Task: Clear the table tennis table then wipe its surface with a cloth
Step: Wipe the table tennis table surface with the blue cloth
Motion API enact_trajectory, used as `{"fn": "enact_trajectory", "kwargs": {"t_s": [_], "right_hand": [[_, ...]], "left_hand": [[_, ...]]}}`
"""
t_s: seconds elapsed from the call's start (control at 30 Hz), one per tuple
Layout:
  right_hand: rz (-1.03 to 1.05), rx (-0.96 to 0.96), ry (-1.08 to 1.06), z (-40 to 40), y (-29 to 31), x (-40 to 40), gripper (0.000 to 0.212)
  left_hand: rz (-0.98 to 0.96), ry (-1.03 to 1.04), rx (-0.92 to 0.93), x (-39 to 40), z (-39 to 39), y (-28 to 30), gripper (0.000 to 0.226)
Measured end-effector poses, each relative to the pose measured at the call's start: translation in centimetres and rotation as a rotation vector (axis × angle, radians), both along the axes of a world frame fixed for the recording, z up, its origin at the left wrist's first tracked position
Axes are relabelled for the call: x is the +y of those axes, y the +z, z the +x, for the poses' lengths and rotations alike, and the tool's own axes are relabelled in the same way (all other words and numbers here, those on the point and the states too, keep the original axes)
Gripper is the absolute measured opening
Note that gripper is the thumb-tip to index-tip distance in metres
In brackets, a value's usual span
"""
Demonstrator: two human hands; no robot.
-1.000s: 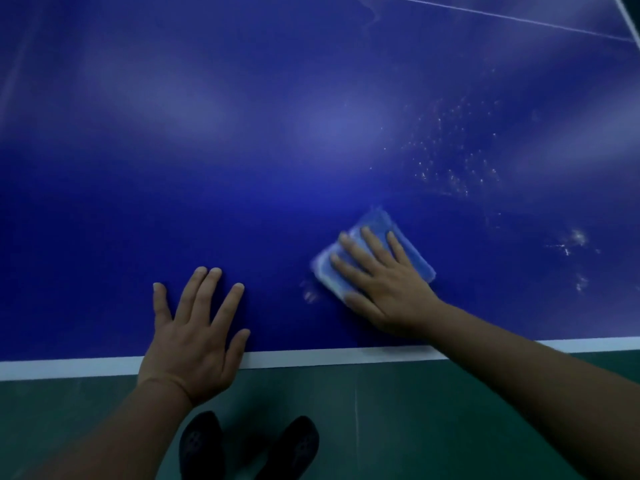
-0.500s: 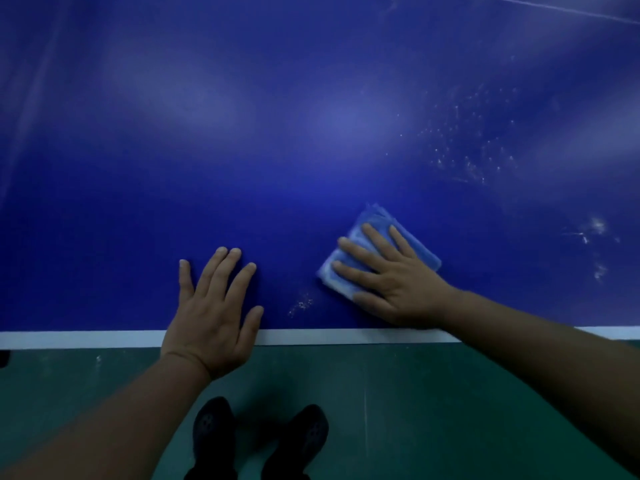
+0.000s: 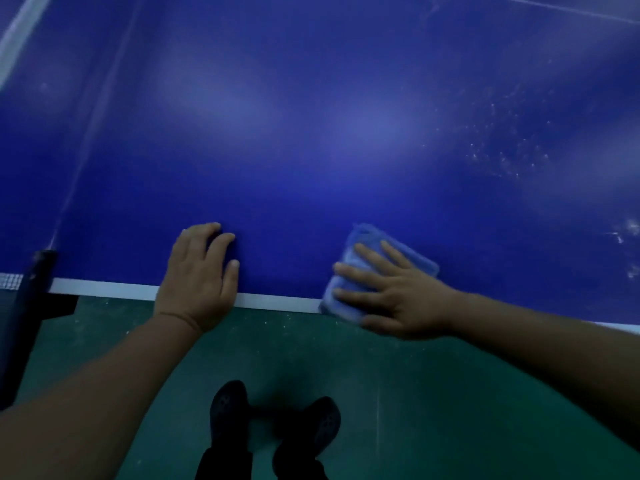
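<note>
The blue table tennis table (image 3: 311, 133) fills the upper view, its white edge line (image 3: 277, 301) running along the near side. My right hand (image 3: 391, 296) lies flat with straight fingers pressing a folded blue cloth (image 3: 412, 254) onto the table at its near edge; one corner of the cloth overlaps the white line. My left hand (image 3: 201, 271) rests on the table edge to the left, fingers bent slightly at the tips, holding nothing. White specks (image 3: 502, 154) dot the surface at the far right.
A dark net post (image 3: 31, 289) with a bit of net stands at the left edge. Below the table lies a green floor (image 3: 415, 393), where my two dark shoes (image 3: 273, 420) stand. A white line (image 3: 17, 32) crosses the far left corner.
My right hand has dragged the cloth back to the table's near edge. The specks near the edge are gone. My left hand's fingers have drawn in, and the view has shifted left, revealing the net post.
</note>
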State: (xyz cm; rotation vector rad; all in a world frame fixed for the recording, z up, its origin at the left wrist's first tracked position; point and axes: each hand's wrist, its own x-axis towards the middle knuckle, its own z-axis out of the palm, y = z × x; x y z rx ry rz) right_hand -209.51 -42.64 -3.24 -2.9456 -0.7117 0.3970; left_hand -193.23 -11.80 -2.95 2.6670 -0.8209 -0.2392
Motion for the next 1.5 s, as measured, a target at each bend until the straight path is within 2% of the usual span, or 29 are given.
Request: {"fn": "enact_trajectory", "kwargs": {"t_s": [0.03, 0.1, 0.2, 0.27, 0.37, 0.43, 0.53, 0.63, 0.67, 0.7, 0.73, 0.83, 0.87, 0.9, 0.97, 1.03, 1.1, 1.17, 1.23, 1.3, 1.4, 1.5], "right_hand": [[-0.034, 0.011, -0.071, 0.7, 0.0, -2.0, 0.057], [-0.078, 0.018, -0.364, 4.3, 0.0, -3.8, 0.055], [-0.045, -0.016, -0.816, 10.5, -0.6, 0.8, 0.058], [0.004, -0.061, -0.840, 11.2, -1.0, 6.4, 0.058], [0.057, -0.048, -0.683, 5.5, -1.3, 9.8, 0.058], [0.029, -0.030, -0.783, 0.2, -1.2, 6.0, 0.062], [-0.142, 0.059, -1.153, -7.3, -0.4, -3.6, 0.072], [-0.028, 0.036, -1.606, -7.8, 0.1, -8.2, 0.063], [0.008, 0.005, -1.685, -6.1, 0.2, -7.7, 0.061], [0.017, -0.004, -1.665, -4.3, 0.0, -6.2, 0.060], [-0.002, -0.025, -1.545, -2.6, -0.6, -4.2, 0.060], [-0.011, -0.053, -0.956, -0.3, -1.8, 2.2, 0.058], [-0.020, -0.052, -0.828, -0.5, -1.8, 2.3, 0.059], [-0.017, -0.051, -0.786, -0.8, -1.6, 0.6, 0.059], [-0.069, -0.050, -0.964, -2.3, -1.5, -4.7, 0.060], [-0.111, -0.003, -1.308, -4.7, -1.4, -10.6, 0.062], [-0.049, 0.032, -1.606, -6.4, -1.0, -13.7, 0.066], [-0.021, 0.032, -1.746, -5.6, -0.7, -12.9, 0.070], [-0.034, 0.012, -1.725, -2.8, -1.1, -9.9, 0.066], [-0.058, -0.046, -1.529, 1.4, -1.7, -5.3, 0.062], [-0.009, -0.165, -1.119, 8.4, -2.2, 2.4, 0.062], [0.067, -0.178, -0.771, 13.8, -2.0, 4.7, 0.058]], "left_hand": [[0.019, -0.014, -0.020, 0.0, 0.0, -0.3, 0.053], [0.036, -0.036, -0.056, 0.0, 0.1, -0.6, 0.052], [0.052, -0.028, -0.048, 0.3, 0.2, -0.7, 0.052], [0.043, -0.024, -0.042, 0.2, 0.1, -0.7, 0.053], [0.046, -0.039, -0.063, 0.0, 0.1, -0.6, 0.053], [0.071, -0.036, -0.073, 0.0, 0.1, -0.6, 0.053], [0.094, -0.042, -0.083, -0.3, -0.1, -0.3, 0.056], [0.167, -0.053, -0.090, -0.7, -0.4, 0.3, 0.058], [0.200, -0.052, -0.088, -0.9, -0.4, 0.6, 0.059], [0.223, -0.041, -0.084, -1.2, -0.5, 0.8, 0.059], [0.227, -0.024, -0.081, -1.5, -0.8, 0.9, 0.060], [0.183, -0.037, -0.066, -3.7, -2.2, 1.1, 0.061], [0.164, -0.064, -0.060, -4.7, -2.6, 1.2, 0.061], [0.145, -0.090, -0.051, -5.8, -3.0, 1.2, 0.060], [0.108, -0.143, -0.037, -7.6, -3.2, 1.4, 0.056], [0.084, -0.175, -0.049, -8.7, -2.1, 1.3, 0.055], [0.070, -0.146, -0.065, -9.2, -0.2, 1.1, 0.053], [0.076, -0.085, -0.071, -9.5, 2.2, 0.8, 0.050], [0.085, -0.046, -0.075, -9.6, 4.1, 0.6, 0.052], [0.068, -0.037, -0.054, -9.8, 5.3, 0.3, 0.058], [0.012, -0.021, -0.047, -9.8, 5.7, -0.2, 0.061], [-0.050, 0.002, -0.073, -9.6, 5.9, -0.6, 0.060]]}}
